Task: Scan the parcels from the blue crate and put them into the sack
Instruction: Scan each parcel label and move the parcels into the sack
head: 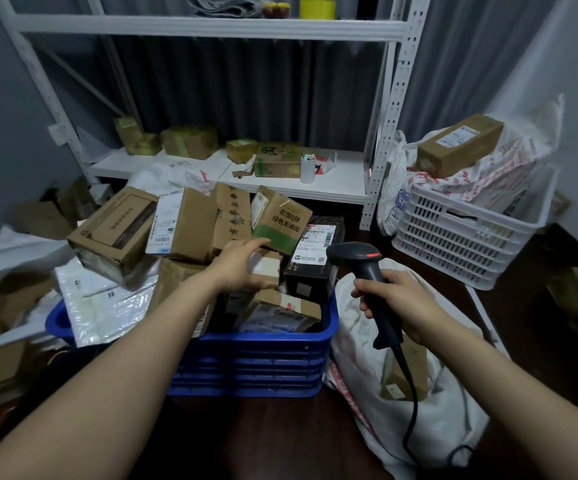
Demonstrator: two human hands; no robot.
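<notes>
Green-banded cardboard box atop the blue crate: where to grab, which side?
Probably span the green-banded cardboard box across its width at the green band, left hand coming from the front and above. It lies tilted on top of the other parcels with that near end exposed; the right hand holds the black handheld scanner.

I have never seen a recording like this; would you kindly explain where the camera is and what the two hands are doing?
There is no machine here: one camera worn on the person's head looks down at their own bare arms. The left hand reaches with straight fingers over the cardboard parcels heaped in the blue crate, holding nothing. The right hand grips a black barcode scanner with a trailing cable. Below it lies the white sack, a brown box already inside. Behind stand a white shelf and a white crate.
</notes>
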